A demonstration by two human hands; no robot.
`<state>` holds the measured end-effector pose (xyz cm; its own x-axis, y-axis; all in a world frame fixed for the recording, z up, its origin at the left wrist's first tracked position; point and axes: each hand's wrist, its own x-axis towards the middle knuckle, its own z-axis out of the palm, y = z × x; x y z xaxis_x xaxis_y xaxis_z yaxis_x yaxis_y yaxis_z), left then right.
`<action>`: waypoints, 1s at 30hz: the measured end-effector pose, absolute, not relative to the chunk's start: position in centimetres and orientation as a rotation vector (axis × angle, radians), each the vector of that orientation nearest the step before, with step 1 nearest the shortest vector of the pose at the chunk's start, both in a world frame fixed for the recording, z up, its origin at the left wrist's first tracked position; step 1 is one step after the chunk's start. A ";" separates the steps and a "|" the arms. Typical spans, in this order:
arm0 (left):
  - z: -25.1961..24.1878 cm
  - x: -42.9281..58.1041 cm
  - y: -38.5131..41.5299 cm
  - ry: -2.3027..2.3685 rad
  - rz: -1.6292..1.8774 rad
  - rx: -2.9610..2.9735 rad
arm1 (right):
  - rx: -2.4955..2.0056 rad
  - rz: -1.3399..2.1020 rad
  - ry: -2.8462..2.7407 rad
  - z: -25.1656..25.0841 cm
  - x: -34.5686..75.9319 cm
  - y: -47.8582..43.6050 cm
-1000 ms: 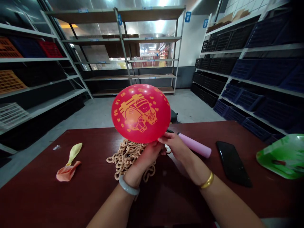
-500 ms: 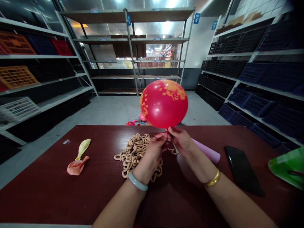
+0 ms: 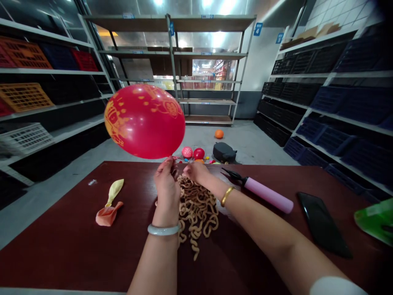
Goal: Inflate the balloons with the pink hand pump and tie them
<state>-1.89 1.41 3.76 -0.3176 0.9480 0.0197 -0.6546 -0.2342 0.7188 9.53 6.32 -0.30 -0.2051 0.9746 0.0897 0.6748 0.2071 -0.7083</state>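
A large red balloon (image 3: 145, 123) with yellow printed figures floats above the table's far left part, its neck pinched in my left hand (image 3: 167, 178). My right hand (image 3: 196, 172) is closed at the top of a beige crinkled rope (image 3: 199, 205), whose loops spread down towards me between my forearms. The fingertips of the right hand are partly hidden, but the rope's upper strands meet them. To the right of my forearm lies a pink balloon pump (image 3: 268, 194) with a black nozzle.
Left on the brown table (image 3: 67, 246) are a limp yellow balloon (image 3: 115, 190) and a limp orange balloon (image 3: 107, 215). A black tablet-like slab (image 3: 324, 223) and a green packet (image 3: 376, 221) lie right. Balloons (image 3: 199, 153) and a dark bag (image 3: 224, 152) rest on the floor beyond; shelves surround.
The balloon has moved left and nearer with my left hand. My right hand has let go of its neck and reached to the rope, which has shifted right and changed shape.
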 end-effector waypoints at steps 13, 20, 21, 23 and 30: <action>3.7 -3.5 2.1 0.807 1.891 0.543 | -1.373 0.874 -1.697 0.6 10.4 5.3; 3.6 -2.6 1.8 0.816 1.824 0.563 | -0.659 1.309 -1.125 6.3 14.1 2.2; 3.6 -2.5 1.8 0.828 1.805 0.572 | -0.599 1.330 -1.083 6.9 14.5 1.9; 3.4 -2.1 1.8 0.842 1.775 0.595 | -0.536 1.328 -1.088 7.7 15.3 1.2; 3.3 -1.2 1.5 0.796 1.749 0.637 | -0.881 1.268 -1.697 6.8 16.8 -0.6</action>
